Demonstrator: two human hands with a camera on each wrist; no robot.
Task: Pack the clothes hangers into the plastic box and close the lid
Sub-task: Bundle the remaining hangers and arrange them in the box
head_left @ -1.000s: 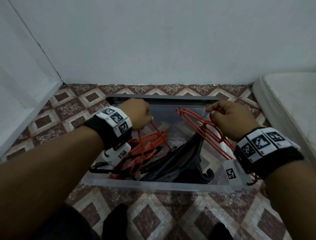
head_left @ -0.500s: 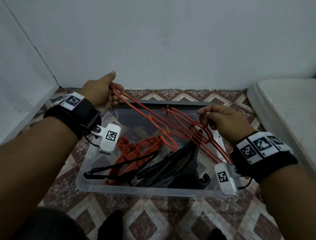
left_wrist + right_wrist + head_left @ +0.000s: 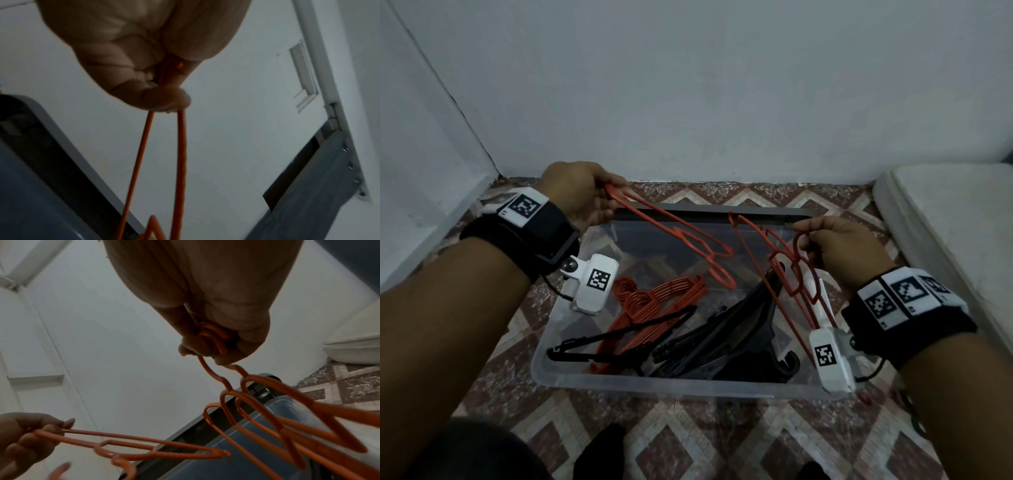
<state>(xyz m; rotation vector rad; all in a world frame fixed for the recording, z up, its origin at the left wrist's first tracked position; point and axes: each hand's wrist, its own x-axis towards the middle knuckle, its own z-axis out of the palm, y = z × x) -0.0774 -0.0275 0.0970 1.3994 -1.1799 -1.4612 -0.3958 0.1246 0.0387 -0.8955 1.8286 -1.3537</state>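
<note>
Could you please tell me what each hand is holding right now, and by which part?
Left hand pinches one red hanger by a shoulder tip. Right hand grips a bunch of red hangers by their hooks.

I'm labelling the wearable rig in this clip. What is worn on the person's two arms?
Both forearms are bare, with no sleeves. Each wrist carries a black strap topped by white blocks printed with black square markers. A small white camera housing with its own marker hangs under each wrist, and thin black cables trail from them.

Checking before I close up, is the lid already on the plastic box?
No, the plastic box is open at the top, with hangers lying inside and both hands holding red hangers above it.
</note>
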